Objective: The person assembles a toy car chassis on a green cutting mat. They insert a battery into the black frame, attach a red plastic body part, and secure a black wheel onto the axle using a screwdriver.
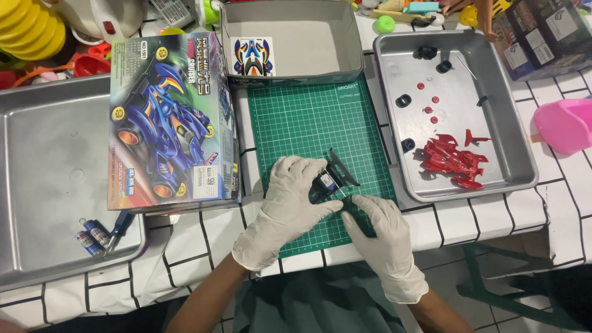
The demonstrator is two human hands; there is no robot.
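Both my hands wear white gloves over a green cutting mat (308,117). My left hand (287,206) grips a small black model-car chassis (330,179) with a blue part inside it, held just above the mat's lower edge. My right hand (385,240) holds a dark-handled tool (356,213) whose tip meets the chassis from the lower right. The chassis is partly hidden by my left fingers.
A metal tray (515,160) at the right holds red plastic parts (453,157) and small black wheels. The colourful kit box lid (169,117) lies to the left, over another tray (43,185) with batteries (91,235). The open box bottom (290,37) sits behind the mat. A pink object (564,123) is far right.
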